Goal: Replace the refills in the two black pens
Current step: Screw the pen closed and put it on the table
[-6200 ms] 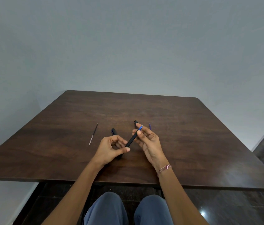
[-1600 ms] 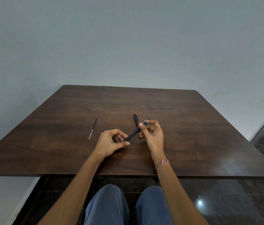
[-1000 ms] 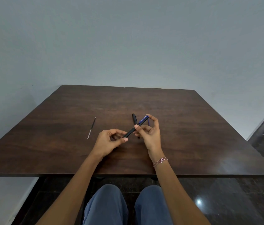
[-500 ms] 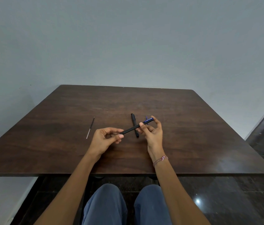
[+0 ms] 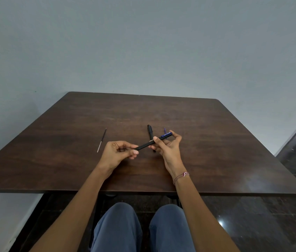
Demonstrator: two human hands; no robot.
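Observation:
A black pen (image 5: 145, 145) with a blue clip end is held above the dark wooden table (image 5: 71, 160), slanting up to the right. My left hand (image 5: 118, 153) pinches its lower left tip. My right hand (image 5: 168, 149) grips its upper part, with the blue clip by the fingertips. A second black pen (image 5: 150, 133) lies on the table behind the held one, partly hidden by my right hand. A thin refill (image 5: 101, 140) lies alone to the left. Another thin blue refill (image 5: 164, 130) pokes out behind my right hand.
The table's near edge (image 5: 143, 191) runs just above my knees. A plain grey wall stands behind the table, and dark glossy floor shows at the right.
Over the last second the held pen tilted flatter, toward horizontal, as both hands turned it. The pen and refills on the table kept their places.

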